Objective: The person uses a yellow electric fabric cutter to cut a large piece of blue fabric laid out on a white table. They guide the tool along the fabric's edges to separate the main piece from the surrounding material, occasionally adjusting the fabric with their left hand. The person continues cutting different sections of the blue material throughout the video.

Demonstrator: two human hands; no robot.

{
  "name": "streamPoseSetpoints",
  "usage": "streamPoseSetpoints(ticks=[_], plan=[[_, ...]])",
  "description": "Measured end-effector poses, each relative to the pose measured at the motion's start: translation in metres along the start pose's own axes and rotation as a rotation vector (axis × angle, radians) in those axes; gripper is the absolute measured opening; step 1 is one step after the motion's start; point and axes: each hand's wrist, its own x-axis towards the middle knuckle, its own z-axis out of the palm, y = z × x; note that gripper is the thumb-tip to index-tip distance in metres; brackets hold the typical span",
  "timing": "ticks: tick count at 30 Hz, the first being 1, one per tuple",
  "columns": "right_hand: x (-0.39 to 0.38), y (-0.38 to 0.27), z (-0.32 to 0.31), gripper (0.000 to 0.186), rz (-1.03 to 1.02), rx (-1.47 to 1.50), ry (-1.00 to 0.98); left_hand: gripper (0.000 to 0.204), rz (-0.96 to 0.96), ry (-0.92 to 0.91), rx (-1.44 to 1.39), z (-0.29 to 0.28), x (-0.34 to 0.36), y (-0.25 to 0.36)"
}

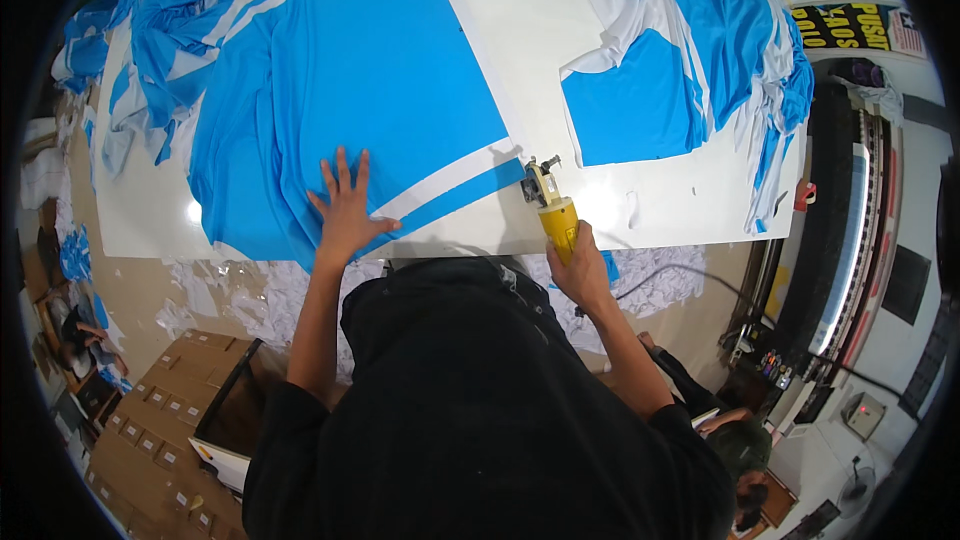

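Spread fingers of my left hand (348,215) press on a large blue and white fabric (390,70) lying on the white table. Folds run through the cloth on that hand's left, while its right part lies flat. My right hand (582,272) is wrapped round the yellow body of a handheld electric fabric cutter (558,218). The metal head of the cutter stands at the fabric's right edge, by a white stripe and a blue border. Whether the blade touches the cloth, I cannot tell.
More blue and white cloth (640,100) lies at the table's (480,230) far right, and a crumpled heap (185,10) at far left. A dark cord (690,270) trails right from the cutter. White scraps (270,305) litter the floor. Cardboard boxes (150,430) stand lower left; a person (745,450) is lower right.
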Motion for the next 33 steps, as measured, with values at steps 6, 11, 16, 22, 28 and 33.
streamPoseSetpoints(ticks=[6, 11, 16, 22, 28, 33], plan=[[0.015, -0.003, -0.001, 0.054, -0.019, 0.005, -0.020, 0.142, -0.018, -0.008, -0.028, -0.003, 0.000, 0.003], [0.040, -0.016, -0.007, 0.053, -0.038, 0.001, -0.055, 0.145, -0.042, -0.016, -0.031, -0.003, -0.001, 0.001], [0.069, -0.033, -0.008, 0.055, -0.086, -0.002, -0.057, 0.144, -0.059, -0.029, 0.004, -0.007, 0.000, 0.004], [0.106, -0.052, -0.006, 0.056, -0.119, -0.017, -0.065, 0.148, -0.073, -0.059, 0.012, -0.014, 0.000, 0.007], [0.147, -0.067, -0.002, 0.053, -0.115, -0.056, -0.084, 0.150, -0.079, -0.050, 0.034, -0.012, 0.000, 0.007], [0.178, -0.089, -0.002, 0.052, -0.120, -0.050, -0.088, 0.148, -0.078, -0.060, 0.016, -0.017, 0.000, 0.009]])
